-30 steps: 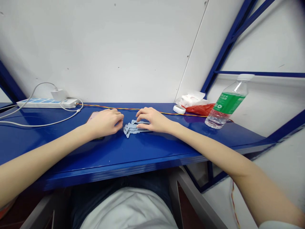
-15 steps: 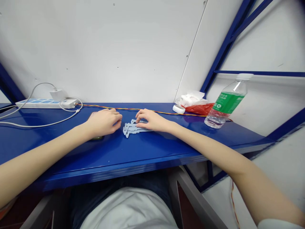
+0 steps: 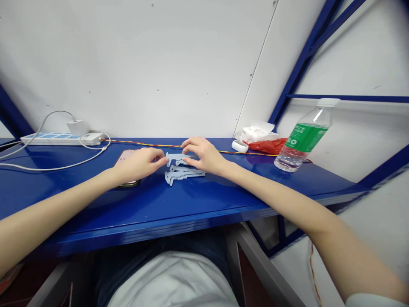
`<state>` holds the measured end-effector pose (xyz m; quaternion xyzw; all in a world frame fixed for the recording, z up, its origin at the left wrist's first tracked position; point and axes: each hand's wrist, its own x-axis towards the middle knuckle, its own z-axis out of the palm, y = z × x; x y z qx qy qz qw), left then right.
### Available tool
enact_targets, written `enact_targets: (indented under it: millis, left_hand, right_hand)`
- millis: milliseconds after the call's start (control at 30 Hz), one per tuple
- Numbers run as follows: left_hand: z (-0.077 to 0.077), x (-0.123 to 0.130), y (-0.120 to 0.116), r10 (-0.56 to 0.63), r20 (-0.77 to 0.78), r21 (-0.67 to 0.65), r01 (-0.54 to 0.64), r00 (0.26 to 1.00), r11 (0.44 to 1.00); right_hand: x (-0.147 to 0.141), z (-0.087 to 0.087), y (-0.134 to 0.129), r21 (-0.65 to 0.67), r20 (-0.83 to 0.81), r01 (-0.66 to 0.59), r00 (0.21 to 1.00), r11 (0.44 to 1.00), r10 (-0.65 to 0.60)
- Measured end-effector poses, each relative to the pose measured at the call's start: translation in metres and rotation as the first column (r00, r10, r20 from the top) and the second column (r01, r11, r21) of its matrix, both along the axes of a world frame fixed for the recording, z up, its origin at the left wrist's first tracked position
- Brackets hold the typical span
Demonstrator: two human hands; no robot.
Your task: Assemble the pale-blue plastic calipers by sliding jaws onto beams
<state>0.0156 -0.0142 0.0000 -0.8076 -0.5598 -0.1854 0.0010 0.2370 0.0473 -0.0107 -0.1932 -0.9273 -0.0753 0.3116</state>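
A light grey-blue plastic vernier caliper [image 3: 175, 157] is just above the desk between my hands. My right hand [image 3: 206, 155] has its thumb and fingers around the beam and hides the far end. At the jaw end, the thumb and forefinger of my left hand [image 3: 143, 163] pinch close together against the caliper's tip. More calipers of the same kind [image 3: 183, 175] lie overlapping on the desk just below, their jaws to the left. Under my left wrist is a phone [image 3: 128, 156] with a lit pinkish screen, partly covered.
On the blue desk [image 3: 153, 209], a power strip [image 3: 57, 138] with a white charger and cable stands at back left. A water bottle [image 3: 303, 136], red plastic bag [image 3: 268, 146], tissue pack [image 3: 257, 132] and small white device [image 3: 240, 146] are at right. A twisted wire runs along the back.
My right hand has moved slightly up and back with one caliper, apart from the others. My left hand has moved right to its jaw end, uncovering more of the phone.
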Motion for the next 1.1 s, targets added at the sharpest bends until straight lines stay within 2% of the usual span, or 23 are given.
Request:
enact_targets:
  millis: [100, 167, 267, 467, 533, 667, 767, 900, 1000, 1100]
  left_hand:
    - [0.001, 0.006, -0.002, 0.033, 0.140, -0.063, -0.024, 0.990, 0.998]
    - [0.000, 0.010, -0.003, 0.002, 0.240, -0.093, 0.021, 0.971, 0.995]
    - [-0.002, 0.014, -0.003, -0.065, 0.328, -0.130, 0.113, 0.942, 0.985]
    - [-0.009, 0.008, 0.008, -0.090, 0.443, -0.149, 0.172, 0.892, 0.974]
    - [-0.008, 0.003, 0.013, -0.050, 0.505, -0.164, 0.153, 0.862, 0.975]
    - [-0.001, -0.006, 0.019, 0.103, 0.550, -0.210, 0.018, 0.829, 0.978]
    - [0.005, -0.013, 0.022, 0.156, 0.498, -0.225, -0.046, 0.853, 0.973]
    - [0.004, -0.027, 0.029, 0.203, 0.272, -0.224, -0.143, 0.941, 0.964]
    - [0.001, -0.035, 0.033, 0.229, 0.070, -0.085, -0.223, 0.971, 0.971]
    - [-0.004, -0.036, 0.034, 0.229, -0.077, 0.060, -0.225, 0.970, 0.973]
  right_hand:
    - [-0.002, 0.001, -0.003, 0.122, -0.028, 0.020, 0.999, 0.992, -0.016]
    - [-0.004, 0.000, -0.004, 0.165, -0.012, 0.036, 0.999, 0.986, -0.035]
    - [-0.007, -0.003, -0.006, 0.195, 0.032, 0.048, 0.998, 0.980, -0.055]
    - [-0.008, -0.004, -0.003, 0.202, 0.037, 0.082, 0.995, 0.976, -0.092]
    - [-0.005, -0.003, 0.003, 0.179, 0.016, 0.114, 0.993, 0.977, -0.119]
    - [0.008, -0.003, 0.023, 0.094, -0.007, 0.204, 0.979, 0.974, -0.204]
    - [0.020, -0.004, 0.037, 0.007, 0.047, 0.269, 0.962, 0.963, -0.269]
    - [0.029, -0.004, 0.047, -0.061, 0.150, 0.350, 0.929, 0.935, -0.338]
    - [0.027, -0.005, 0.043, -0.086, 0.179, 0.363, 0.922, 0.928, -0.344]
    - [0.019, -0.005, 0.031, -0.151, 0.209, 0.287, 0.945, 0.946, -0.253]
